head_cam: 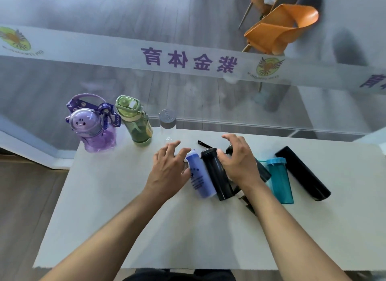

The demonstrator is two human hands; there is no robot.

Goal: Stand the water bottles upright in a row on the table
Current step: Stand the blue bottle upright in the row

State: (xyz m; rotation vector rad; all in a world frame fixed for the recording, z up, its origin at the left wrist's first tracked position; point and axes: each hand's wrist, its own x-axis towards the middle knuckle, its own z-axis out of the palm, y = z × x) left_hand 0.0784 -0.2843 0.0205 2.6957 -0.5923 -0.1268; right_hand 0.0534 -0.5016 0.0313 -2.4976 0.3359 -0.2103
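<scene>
From the head camera, three bottles already stood upright in a row along the far edge of the table (125, 218), toward its far left corner: a purple bottle (95, 132) with a strap, a green bottle (136, 121) just beside it, and a clear bottle with a grey cap (167, 121) next along.

The rest lay on their sides near the middle of the far edge, packed side by side. A blue bottle (199, 176) lay leftmost, touching a black bottle (216, 174); both had their long axes running from the far edge back toward the person, caps at the far end, tilted slightly. Further right lay a dark bottle (262, 171) mostly hidden under the hand, then a teal bottle (279, 180) and a long black flask (302, 173) angled toward the right edge.

The left hand (170, 168) hovered at the blue bottle's left flank, fingers spread apart and holding nothing; whether the thumb touched the bottle could not be told. The right hand (238, 159) arched over the black and dark bottles, fingers apart and curled downward, thumb near the black bottle's cap, not clamped on anything.

The blue bottle lay just to the right of the left hand's fingers, so that hand was probably the nearer one to tip it up about its near end and stand it beside the clear bottle.
</scene>
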